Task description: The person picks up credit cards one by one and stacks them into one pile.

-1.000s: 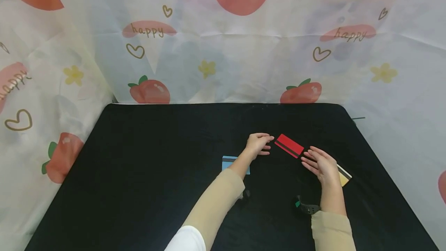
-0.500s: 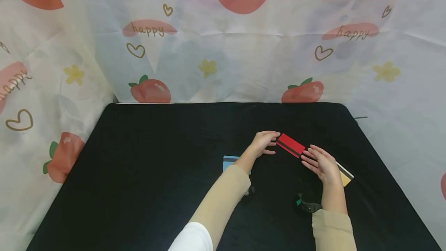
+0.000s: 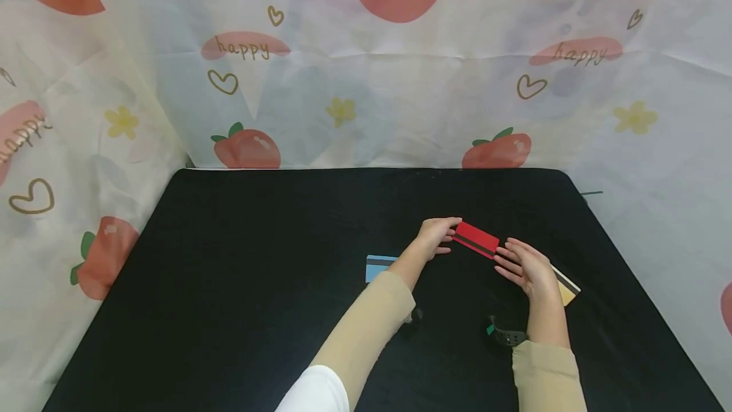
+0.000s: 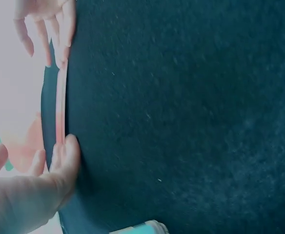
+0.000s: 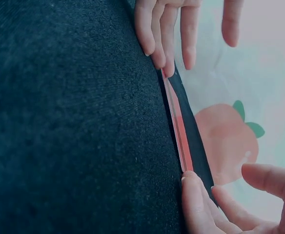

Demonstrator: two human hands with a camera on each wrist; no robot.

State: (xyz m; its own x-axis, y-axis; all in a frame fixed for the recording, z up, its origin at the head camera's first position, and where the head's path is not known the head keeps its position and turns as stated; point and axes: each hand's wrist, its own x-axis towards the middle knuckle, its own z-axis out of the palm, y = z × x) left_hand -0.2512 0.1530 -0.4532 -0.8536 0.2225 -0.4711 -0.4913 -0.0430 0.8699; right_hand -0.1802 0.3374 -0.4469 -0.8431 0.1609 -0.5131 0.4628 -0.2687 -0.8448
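Observation:
A red card [image 3: 476, 239] with a dark stripe lies on the black cloth between my two hands. At its left end, the fingertips of my left hand [image 3: 437, 235] touch the edge. Loosely extended, the fingers of my right hand [image 3: 528, 266] meet the opposite end. Both wrist views show the card edge-on: the left wrist view has the red card [image 4: 61, 102] spanning from fingertips to fingertips, and so does the right wrist view, where the card [image 5: 177, 126] lies flat or nearly so. Neither thumb grips it.
A blue striped card [image 3: 377, 266] lies partly under my left forearm. Behind my right wrist, a yellow and white card [image 3: 567, 288] with a dark stripe is partly hidden. The black table [image 3: 257, 272] meets a printed curtain [image 3: 400, 94] at the back.
My left hand has moved right until its fingertips meet the red card. The card has turned slightly to a shallower slant. My right hand has barely moved.

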